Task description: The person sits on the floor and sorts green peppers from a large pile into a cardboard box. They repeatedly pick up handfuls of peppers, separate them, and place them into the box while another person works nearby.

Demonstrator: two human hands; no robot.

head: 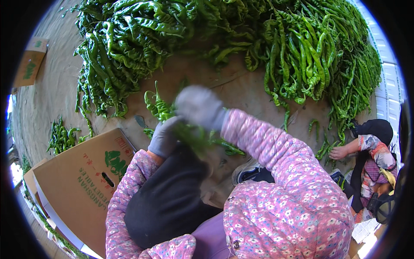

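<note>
My left hand [165, 136], in a grey glove, is closed around a small bunch of long green chili peppers [159, 106] above my left knee. Wrinkled pepper ends stick out past its thumb. Close beside it, my right hand [201, 105], also grey-gloved, is blurred by motion, so its fingers cannot be made out. Blurred green peppers [194, 137] show just below the two hands. Beyond them curves a big heap of long green peppers [126, 55], with another thick part of the heap [310, 61] on the right.
An open cardboard box [81, 181] with printing stands at my left. Past it lies a small pepper pile [61, 136]. Another carton [32, 63] sits at the far left. On the right a crouching person reaches a bare hand [338, 152] to some peppers. White crates [389, 81] line the right edge.
</note>
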